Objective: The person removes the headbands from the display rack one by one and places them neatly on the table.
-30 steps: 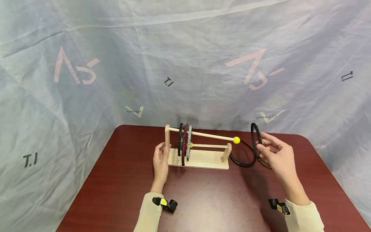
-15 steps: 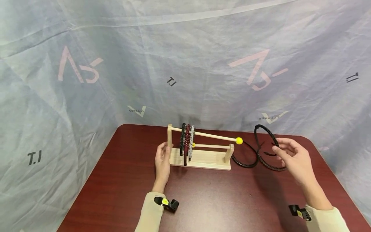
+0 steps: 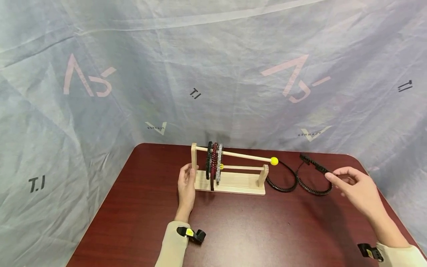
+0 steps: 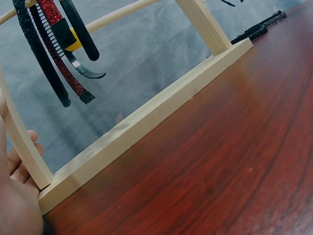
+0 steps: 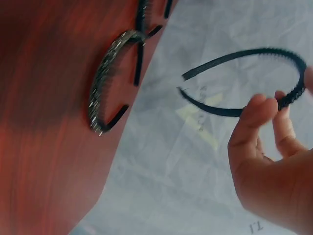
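Observation:
My left hand (image 3: 186, 189) grips the left upright of a pale wooden stand (image 3: 238, 183); in the left wrist view its fingers (image 4: 22, 164) show behind the post. Three toothed headbands hang on the stand's rods: a black headband (image 3: 209, 163), a dark red headband (image 3: 214, 165) and a silver glitter headband (image 3: 219, 163). Out to the right, my right hand (image 3: 358, 187) pinches another black headband (image 3: 313, 162) by its curved middle. In the right wrist view this held headband (image 5: 212, 64) is raised, its two ends pointing away from the hand.
Right of the stand, a black headband (image 3: 281, 190) and a dark glittery headband (image 5: 98, 81) lie on the red-brown table (image 3: 240, 230). The upper rod ends in a yellow ball (image 3: 274, 161). Grey cloth (image 3: 213, 74) hangs behind the table.
My right hand has moved rightward, away from the stand, with the black headband, which has turned from upright to nearly flat. The left hand stays at the stand's upright.

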{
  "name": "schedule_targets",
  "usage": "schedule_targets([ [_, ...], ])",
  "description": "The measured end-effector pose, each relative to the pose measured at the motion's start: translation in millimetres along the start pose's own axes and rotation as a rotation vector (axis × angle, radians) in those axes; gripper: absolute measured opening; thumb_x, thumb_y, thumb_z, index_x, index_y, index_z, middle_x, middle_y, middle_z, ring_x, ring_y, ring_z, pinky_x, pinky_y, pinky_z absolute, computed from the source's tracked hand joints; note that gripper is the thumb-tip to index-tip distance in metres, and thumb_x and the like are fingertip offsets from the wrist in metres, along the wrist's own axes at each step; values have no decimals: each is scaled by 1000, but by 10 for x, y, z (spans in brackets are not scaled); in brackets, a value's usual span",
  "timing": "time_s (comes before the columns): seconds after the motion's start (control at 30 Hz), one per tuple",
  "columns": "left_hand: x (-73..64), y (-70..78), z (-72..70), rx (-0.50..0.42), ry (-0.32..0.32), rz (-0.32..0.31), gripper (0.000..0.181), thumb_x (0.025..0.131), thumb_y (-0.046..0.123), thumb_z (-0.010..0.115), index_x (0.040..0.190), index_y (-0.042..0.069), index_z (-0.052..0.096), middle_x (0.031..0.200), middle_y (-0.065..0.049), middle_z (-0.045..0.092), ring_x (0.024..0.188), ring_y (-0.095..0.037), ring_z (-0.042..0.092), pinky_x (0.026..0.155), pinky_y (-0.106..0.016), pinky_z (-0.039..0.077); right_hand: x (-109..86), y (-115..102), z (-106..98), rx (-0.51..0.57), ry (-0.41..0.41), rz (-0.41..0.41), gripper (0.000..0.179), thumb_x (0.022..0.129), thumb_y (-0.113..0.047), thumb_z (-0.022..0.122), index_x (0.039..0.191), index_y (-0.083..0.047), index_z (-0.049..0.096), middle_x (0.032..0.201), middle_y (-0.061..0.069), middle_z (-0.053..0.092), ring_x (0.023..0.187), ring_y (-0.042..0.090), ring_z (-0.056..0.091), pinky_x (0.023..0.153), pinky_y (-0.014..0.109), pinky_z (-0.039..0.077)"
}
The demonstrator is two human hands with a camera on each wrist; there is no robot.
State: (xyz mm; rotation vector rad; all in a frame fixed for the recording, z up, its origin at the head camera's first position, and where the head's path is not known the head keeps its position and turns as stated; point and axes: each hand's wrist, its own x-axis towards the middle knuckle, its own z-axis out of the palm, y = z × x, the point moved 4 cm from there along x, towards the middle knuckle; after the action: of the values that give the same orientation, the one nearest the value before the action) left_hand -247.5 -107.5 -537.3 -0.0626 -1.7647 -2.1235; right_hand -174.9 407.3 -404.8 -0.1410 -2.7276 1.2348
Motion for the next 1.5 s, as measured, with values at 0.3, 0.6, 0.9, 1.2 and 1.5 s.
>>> schedule_targets([
  [0.3, -12, -3, -10, 7, 3, -9, 33, 120, 14, 51, 148, -2, 55, 146, -36, 64, 145, -41, 59, 116, -24, 43, -9, 251, -69, -71, -77, -131, 26, 99, -25, 89, 116, -8, 77, 141, -33, 49, 97, -7, 65, 79, 12, 47],
  [0.6, -24, -2, -10, -2, 4, -11, 32, 120, 13, 50, 148, -2, 55, 147, -37, 63, 145, -41, 59, 116, -24, 42, -14, 581, -135, -68, -100, -78, 37, 98, -30, 90, 124, -8, 77, 148, -33, 49, 99, -12, 70, 79, 9, 50],
  [0.9, -18, 19, -5, 11, 2, -7, 32, 120, 13, 50, 148, -2, 55, 147, -37, 63, 146, -41, 58, 114, -24, 43, -29, 901, -259, -44, -103, -102, 37, 98, -24, 90, 125, -4, 73, 153, -36, 44, 103, -17, 66, 79, 14, 56],
  [1.2, -12, 14, -9, 30, 2, 0, 32, 120, 13, 50, 148, -2, 55, 145, -34, 66, 145, -40, 59, 113, -25, 43, 12, 1210, -392, -108, -54, -124, 34, 93, -22, 94, 118, -9, 76, 144, -46, 43, 96, -17, 67, 74, 8, 48],
  [1.5, -16, 26, -2, 30, 2, -2, 33, 120, 14, 50, 148, -3, 55, 146, -37, 64, 146, -42, 58, 113, -25, 43, 104, 1515, -489, -226, -72, -58, 40, 94, -36, 93, 119, -10, 75, 148, -49, 32, 110, -26, 53, 72, 9, 42],
])
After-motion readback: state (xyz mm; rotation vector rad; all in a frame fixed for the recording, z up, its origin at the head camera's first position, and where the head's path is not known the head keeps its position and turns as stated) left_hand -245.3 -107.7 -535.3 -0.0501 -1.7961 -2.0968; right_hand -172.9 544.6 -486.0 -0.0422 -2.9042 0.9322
